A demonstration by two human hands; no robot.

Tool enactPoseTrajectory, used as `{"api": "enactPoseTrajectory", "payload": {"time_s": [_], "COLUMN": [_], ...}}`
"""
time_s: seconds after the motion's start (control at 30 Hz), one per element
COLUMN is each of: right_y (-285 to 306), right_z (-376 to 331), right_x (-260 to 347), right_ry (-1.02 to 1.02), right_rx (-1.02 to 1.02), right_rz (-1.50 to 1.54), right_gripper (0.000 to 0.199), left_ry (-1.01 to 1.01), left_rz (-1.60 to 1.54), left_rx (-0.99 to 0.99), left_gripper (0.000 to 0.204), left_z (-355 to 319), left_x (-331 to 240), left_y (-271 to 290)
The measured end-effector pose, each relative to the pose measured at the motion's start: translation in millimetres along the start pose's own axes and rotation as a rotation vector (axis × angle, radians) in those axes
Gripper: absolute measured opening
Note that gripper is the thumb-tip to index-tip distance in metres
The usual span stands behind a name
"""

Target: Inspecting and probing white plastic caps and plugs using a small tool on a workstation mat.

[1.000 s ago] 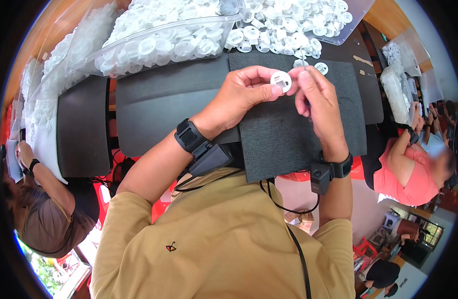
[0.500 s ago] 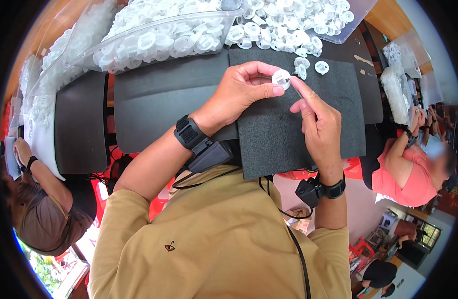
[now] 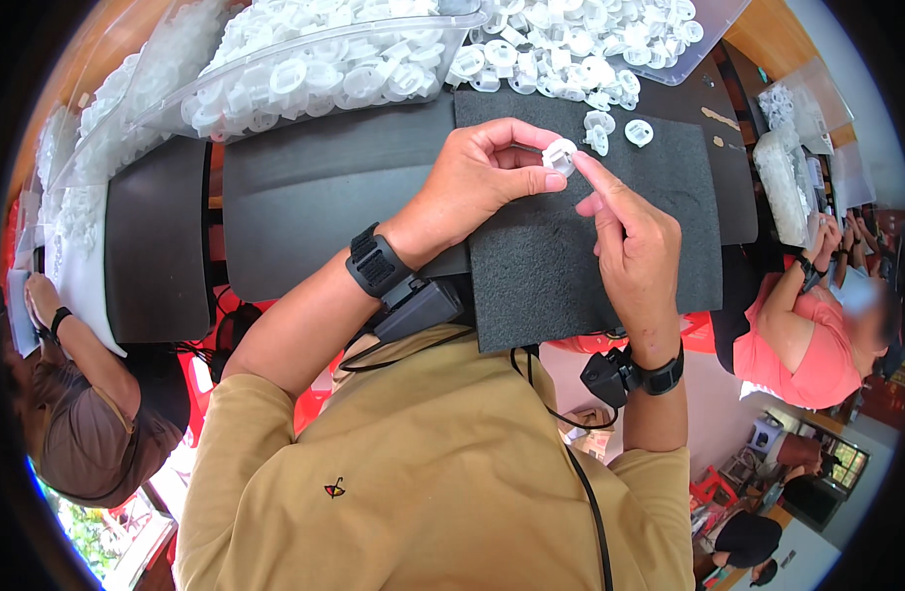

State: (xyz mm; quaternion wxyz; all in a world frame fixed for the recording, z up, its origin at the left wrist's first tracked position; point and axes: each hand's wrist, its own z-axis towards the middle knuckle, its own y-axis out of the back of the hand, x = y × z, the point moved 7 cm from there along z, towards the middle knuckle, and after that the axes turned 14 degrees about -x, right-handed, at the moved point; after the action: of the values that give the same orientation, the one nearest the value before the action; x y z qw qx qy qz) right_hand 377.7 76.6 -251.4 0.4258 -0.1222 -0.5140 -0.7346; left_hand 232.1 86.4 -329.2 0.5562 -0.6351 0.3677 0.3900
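Note:
My left hand (image 3: pixel 494 167) pinches a small round white plastic part (image 3: pixel 559 156) between thumb and forefinger above the dark foam mat (image 3: pixel 590 281). The part is tilted, with a slot-like opening in its face. My right hand (image 3: pixel 635 231) has its forefinger stretched out to the part's right edge, seemingly touching it. Its thumb stands apart from the part and the other fingers are bent, with nothing visible held. Beyond my hands, a loose white part (image 3: pixel 639 132) lies on the mat, and a couple of similar parts (image 3: pixel 597 130) lie beside it.
A clear plastic bin (image 3: pixel 305 49) heaped with white parts stands at the far left. More parts spill from a translucent tray (image 3: pixel 704 44) at the far right. The black table (image 3: pixel 334 197) lies under the mat's left side. Other people sit to my left and right.
The white part has tilted in my left fingers, now showing more of its side. Both hands have shifted very slightly.

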Motion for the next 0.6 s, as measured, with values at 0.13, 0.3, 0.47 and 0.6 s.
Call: {"api": "enactPoseTrajectory", "payload": {"time_s": [0.13,0.3,0.47,0.6], "right_y": [-1,0,4,8], "right_z": [-1,0,3,9], "right_x": [0,5,12,25], "right_ry": [0.007,0.095,0.227,0.364], "right_rx": [0.005,-0.004,0.017,0.135], "right_rz": [-0.018,-0.049,-0.202,-0.414], "right_gripper": [0.041,0.043,0.044,0.042], "left_ry": [-0.014,-0.032,-0.067,-0.13], "left_rz": [0.018,0.046,0.036,0.108], "left_rx": [-0.01,-0.004,-0.03,-0.015], "left_gripper": [0.029,0.028,0.026,0.024], "left_z": [0,0,-2,-3], "left_x": [1,0,-2,-2], "left_y": [1,1,1,-2]}}
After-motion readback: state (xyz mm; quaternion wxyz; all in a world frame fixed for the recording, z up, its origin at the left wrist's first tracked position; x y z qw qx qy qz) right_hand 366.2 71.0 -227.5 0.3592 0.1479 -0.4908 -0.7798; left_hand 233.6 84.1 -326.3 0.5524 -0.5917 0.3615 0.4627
